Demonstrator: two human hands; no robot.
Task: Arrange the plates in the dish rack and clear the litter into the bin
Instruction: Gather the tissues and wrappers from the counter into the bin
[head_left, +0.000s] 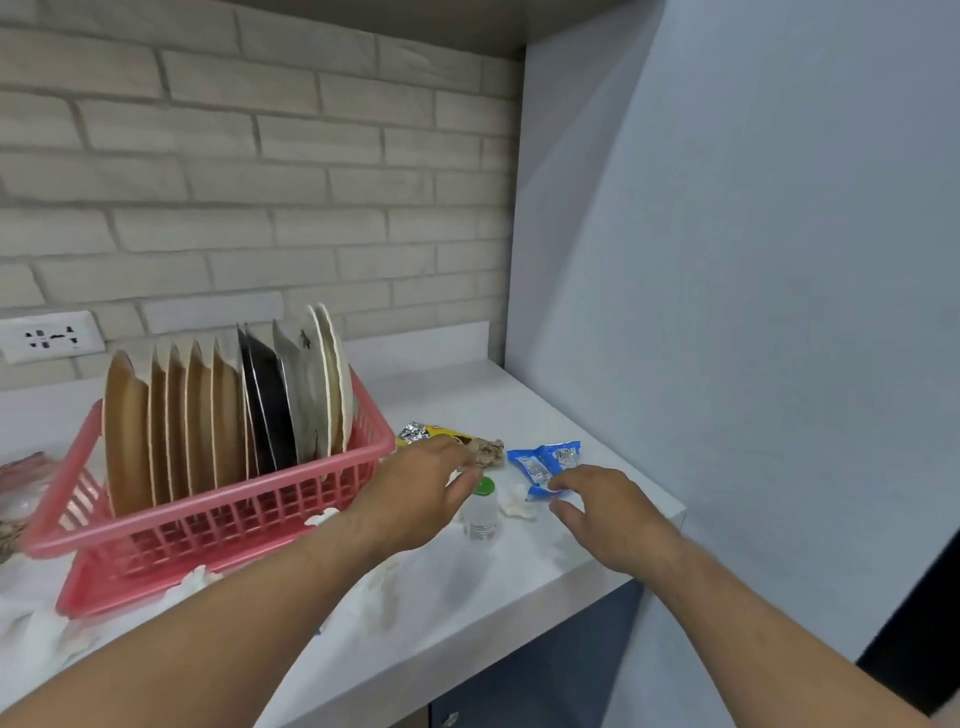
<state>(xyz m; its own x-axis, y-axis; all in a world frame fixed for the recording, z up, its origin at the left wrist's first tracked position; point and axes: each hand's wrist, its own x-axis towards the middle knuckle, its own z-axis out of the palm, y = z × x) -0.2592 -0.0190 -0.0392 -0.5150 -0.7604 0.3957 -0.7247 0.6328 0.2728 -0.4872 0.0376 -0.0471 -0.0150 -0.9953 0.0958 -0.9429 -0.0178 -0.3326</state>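
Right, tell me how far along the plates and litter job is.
Done, by the look: plates stand on edge in the pink dish rack. In hand: left hand reaches at the green-capped bottle, right hand at the blue wrapper; neither has a grip yet. Left: that bottle, wrapper, yellow foil packet and tissue scraps all sit on the counter; no bin is in view.

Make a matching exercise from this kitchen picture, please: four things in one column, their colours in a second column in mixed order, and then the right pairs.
Things:
1. dish rack
2. bottle cap
3. rightmost snack wrapper
4. wall socket

Colours:
a. blue
b. white
c. pink
d. green

Pairs: 1-c, 2-d, 3-a, 4-b
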